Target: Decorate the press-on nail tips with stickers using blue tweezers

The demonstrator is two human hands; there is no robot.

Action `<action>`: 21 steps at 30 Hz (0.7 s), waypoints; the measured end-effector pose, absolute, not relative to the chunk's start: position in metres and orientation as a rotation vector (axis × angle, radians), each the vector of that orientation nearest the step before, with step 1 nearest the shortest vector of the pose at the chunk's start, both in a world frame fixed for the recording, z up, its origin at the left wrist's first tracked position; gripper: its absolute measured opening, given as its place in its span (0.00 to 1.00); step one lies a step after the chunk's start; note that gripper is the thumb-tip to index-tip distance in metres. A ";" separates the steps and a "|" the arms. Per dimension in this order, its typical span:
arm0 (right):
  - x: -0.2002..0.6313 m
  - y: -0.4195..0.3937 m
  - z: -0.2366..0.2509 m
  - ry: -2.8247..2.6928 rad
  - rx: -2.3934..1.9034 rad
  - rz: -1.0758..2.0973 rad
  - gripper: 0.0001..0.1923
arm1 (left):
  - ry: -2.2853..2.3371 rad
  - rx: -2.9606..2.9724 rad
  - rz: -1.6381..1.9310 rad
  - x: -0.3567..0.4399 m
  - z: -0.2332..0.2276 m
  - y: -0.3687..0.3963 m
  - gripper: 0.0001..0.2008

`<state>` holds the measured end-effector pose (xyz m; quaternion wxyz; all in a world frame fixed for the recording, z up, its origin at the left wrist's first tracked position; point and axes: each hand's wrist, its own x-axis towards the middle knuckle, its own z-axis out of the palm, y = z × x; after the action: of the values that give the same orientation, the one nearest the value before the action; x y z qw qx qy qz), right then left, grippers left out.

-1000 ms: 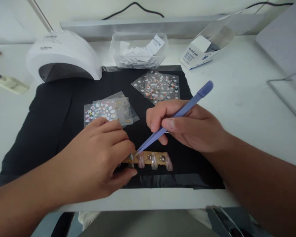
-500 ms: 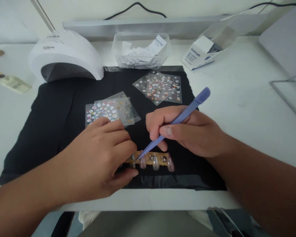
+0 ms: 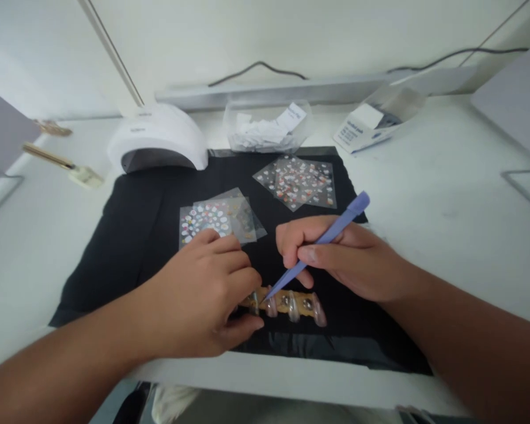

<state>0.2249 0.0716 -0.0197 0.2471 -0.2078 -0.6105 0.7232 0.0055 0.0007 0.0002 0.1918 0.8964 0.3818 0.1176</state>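
My right hand grips purple tweezers like a pen, their fine point slanting down to the left. That point is close to a nail tip beside my left fingers; whether it touches is too small to tell. My left hand is closed over the left end of a yellowish strip, thumb in front and fingers behind, hiding that end. Several false nail tips lie across the strip, including a clear nail tip and a pinkish nail tip. Small shiny round pieces sit between them.
A black cloth covers the white table. On it lie patterned sticker sheets and more sheets. Behind stand a white nail lamp, a clear tub of packets and an alcohol pad box. A bottle is at left.
The camera's view has tilted up, so everything sits lower and further right. The tweezers' point has drawn slightly right of the nail tip by my left thumb. Both grips stay the same.
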 end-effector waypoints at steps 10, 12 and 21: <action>0.233 0.077 -0.025 -1.834 -0.497 1.764 0.15 | 1.104 2.592 0.328 0.009 -0.006 0.010 0.16; 0.233 0.076 -0.025 -1.843 -0.495 1.754 0.15 | 1.089 2.584 0.347 0.008 -0.008 0.011 0.16; 0.227 0.070 -0.025 -1.737 -0.514 1.887 0.13 | 1.013 2.440 0.367 0.001 -0.008 0.011 0.11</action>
<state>0.2272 0.0704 -0.0249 0.2599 -0.1896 -0.6411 0.6968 0.0006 0.0111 -0.0081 0.2348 0.8892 0.3692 0.1337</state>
